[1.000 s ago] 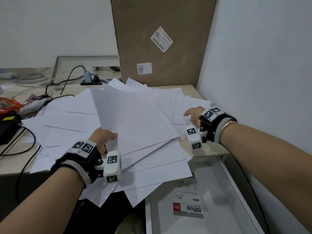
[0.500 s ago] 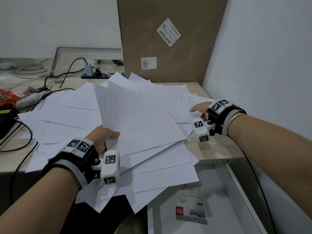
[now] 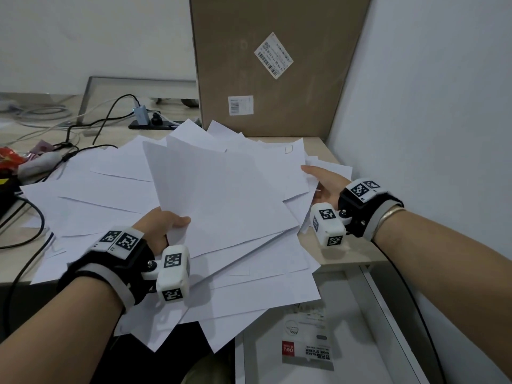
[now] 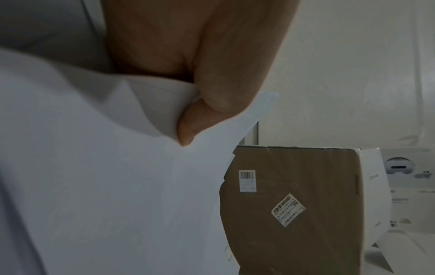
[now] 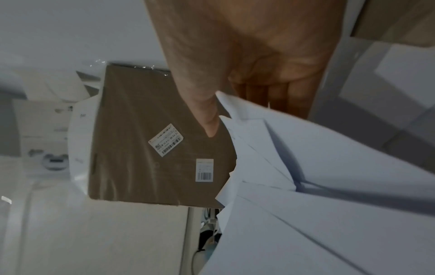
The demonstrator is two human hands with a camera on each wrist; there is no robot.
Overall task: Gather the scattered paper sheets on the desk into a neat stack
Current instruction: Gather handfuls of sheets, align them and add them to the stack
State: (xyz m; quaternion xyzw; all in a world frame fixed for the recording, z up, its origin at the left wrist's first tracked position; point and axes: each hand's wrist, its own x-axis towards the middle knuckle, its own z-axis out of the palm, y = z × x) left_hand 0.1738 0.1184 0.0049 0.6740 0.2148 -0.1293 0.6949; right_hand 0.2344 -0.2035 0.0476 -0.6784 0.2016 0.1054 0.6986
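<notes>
Many white paper sheets (image 3: 116, 189) lie fanned and overlapping across the desk (image 3: 318, 146), their near corners hanging past its front edge toward 6 o'clock. At 9 o'clock of the pile, black cables (image 3: 33, 231) and a red wrapper (image 3: 8, 159) sit on the desk surface. Left hand (image 3: 160, 225), at 7 o'clock of the pile, grips the near corner of a raised bundle of sheets (image 3: 221, 195); the left wrist view shows the thumb (image 4: 188, 130) pressed on top with the paper folded under it, the other fingers hidden beneath. The bundle tilts up off the sheets under it. At 12 o'clock a tall cardboard box (image 3: 277, 65) stands upright at the back of the desk, bearing two white labels (image 3: 273, 55). Right hand (image 3: 325, 181), at 3 o'clock of the pile, rests against the far right edges of the sheets with fingers straight and slid under the paper, thumb extended above; it does not clamp anything. Below the desk edge, at 5 o'clock, a white tray (image 3: 357, 286) holds a sticker pack (image 3: 307, 353).
</notes>
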